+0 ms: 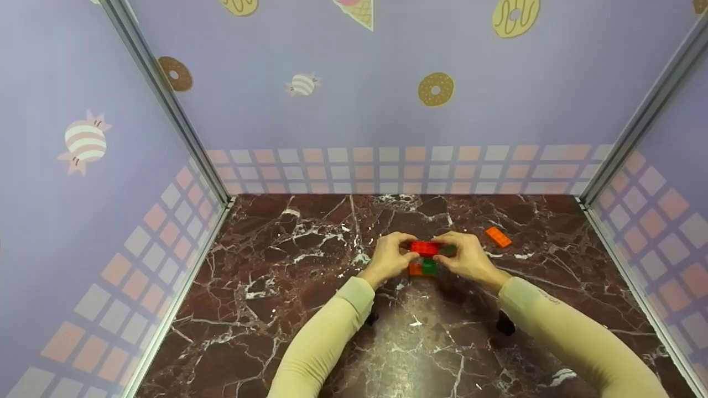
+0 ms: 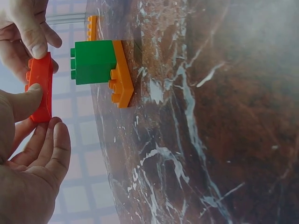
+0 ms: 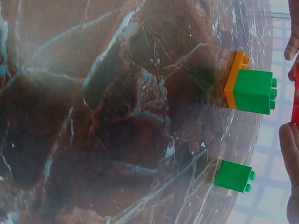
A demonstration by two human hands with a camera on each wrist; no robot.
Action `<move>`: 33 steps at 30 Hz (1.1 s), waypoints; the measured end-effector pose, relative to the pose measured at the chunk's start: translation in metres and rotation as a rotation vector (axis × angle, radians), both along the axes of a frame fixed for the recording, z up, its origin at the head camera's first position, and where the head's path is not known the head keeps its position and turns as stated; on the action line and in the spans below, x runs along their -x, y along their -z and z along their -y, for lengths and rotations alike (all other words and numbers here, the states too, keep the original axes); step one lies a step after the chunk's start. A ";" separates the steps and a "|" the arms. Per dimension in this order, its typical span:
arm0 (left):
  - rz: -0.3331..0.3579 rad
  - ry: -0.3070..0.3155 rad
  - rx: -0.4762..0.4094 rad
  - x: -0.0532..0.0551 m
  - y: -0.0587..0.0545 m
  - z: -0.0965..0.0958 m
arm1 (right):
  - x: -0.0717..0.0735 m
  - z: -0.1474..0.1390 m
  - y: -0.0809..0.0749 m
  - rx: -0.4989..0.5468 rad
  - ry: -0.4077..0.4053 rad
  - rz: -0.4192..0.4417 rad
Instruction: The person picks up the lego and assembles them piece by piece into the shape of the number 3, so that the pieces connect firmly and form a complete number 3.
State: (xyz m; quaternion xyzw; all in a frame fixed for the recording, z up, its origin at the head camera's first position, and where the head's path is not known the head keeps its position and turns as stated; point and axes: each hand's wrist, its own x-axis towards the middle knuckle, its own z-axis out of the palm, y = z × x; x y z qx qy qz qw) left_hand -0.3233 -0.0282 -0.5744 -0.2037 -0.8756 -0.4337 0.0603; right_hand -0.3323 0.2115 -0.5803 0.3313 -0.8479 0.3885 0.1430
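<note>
Both my left hand [image 1: 389,258] and right hand [image 1: 467,257] pinch the red plate [image 2: 40,87] just above the green brick [image 2: 95,61] on its orange plate [image 2: 122,74]; I hold it level, studs aligned, before pressing.

- A green brick [image 3: 253,91] is seen stacked on an orange plate [image 3: 232,80], which lies on the dark marble tabletop [image 3: 117,116].
- A second, smaller green brick [image 3: 233,176] is seen alone on the marble, near the stack.
- A red strip [image 3: 295,100] is cut off at the right edge.
- Fingertips [image 3: 292,154] are seen touching it there; the grip cannot be made out.
</note>
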 end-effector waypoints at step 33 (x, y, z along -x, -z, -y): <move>0.013 0.006 0.020 -0.007 0.019 0.001 | -0.007 -0.001 0.022 0.061 -0.047 0.042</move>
